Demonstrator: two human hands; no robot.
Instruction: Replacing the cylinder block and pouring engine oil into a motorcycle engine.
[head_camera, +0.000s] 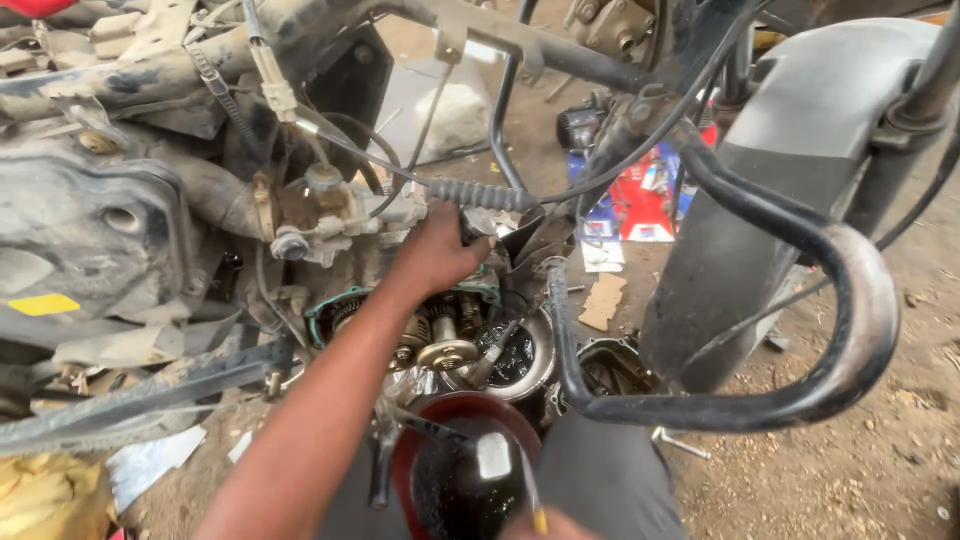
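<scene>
My left hand (437, 252) reaches up from the lower left into an opened motorcycle engine (360, 300). Its fingers curl over the top edge of the casing, just under a ribbed rubber cable boot (475, 193). Below the hand lie exposed brass-coloured gears and shafts (445, 350). Only the top of my right hand (555, 525) shows at the bottom edge. It holds a thin tool (527, 478) with a yellow end over a red bowl (470, 402) of dark oil. A small pale part (493, 455) and a dark metal tool (425, 425) lie in the bowl.
A curved black guard bar (860, 300) loops across the right, in front of a grey mudguard (790, 150). Cables hang over the engine. A round oily cover (520, 355) sits beside the gears. A red and blue box (640, 195), cardboard scrap (602, 300) and yellow cloth (40, 495) lie on dirt ground.
</scene>
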